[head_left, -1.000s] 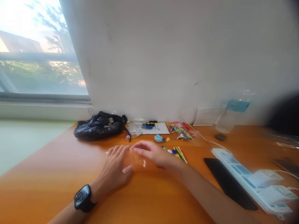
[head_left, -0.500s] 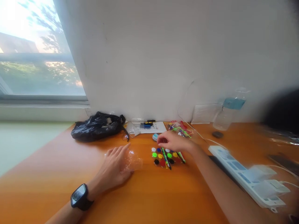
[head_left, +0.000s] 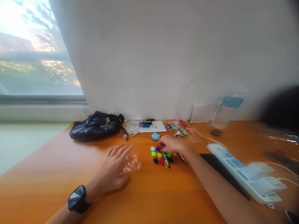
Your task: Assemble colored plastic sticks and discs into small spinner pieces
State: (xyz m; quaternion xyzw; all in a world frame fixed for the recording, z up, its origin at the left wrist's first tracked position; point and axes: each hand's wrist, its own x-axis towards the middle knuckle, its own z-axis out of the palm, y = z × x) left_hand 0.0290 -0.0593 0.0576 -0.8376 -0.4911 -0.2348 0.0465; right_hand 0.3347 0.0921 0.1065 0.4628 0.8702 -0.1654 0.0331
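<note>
My left hand (head_left: 114,166), a black watch (head_left: 77,197) on its wrist, lies with fingers extended on the table. A crinkled piece of clear plastic wrap (head_left: 132,161) sits under and beside its fingers. My right hand (head_left: 171,144) has its fingertips pinched together at the upper end of a dark pen with a green pattern (head_left: 166,160). That pen lies slantwise over rows of small round-lidded pots (head_left: 153,153) in white, blue, green, yellow, black and red. A second patterned pen (head_left: 180,157) lies at the right of the pots, partly under my right wrist.
A round tin (head_left: 155,136) stands behind the pots. Along the wall are a black plastic bag (head_left: 95,126), a white sheet (head_left: 158,126), colourful packets (head_left: 182,129) and a clear bottle (head_left: 221,116). A power strip (head_left: 243,175) and a dark flat object (head_left: 224,174) lie at right.
My right hand has come down and closer to the pen's upper end. The left hand has shifted slightly, its fingers more spread over the plastic wrap. The view has moved a little.
</note>
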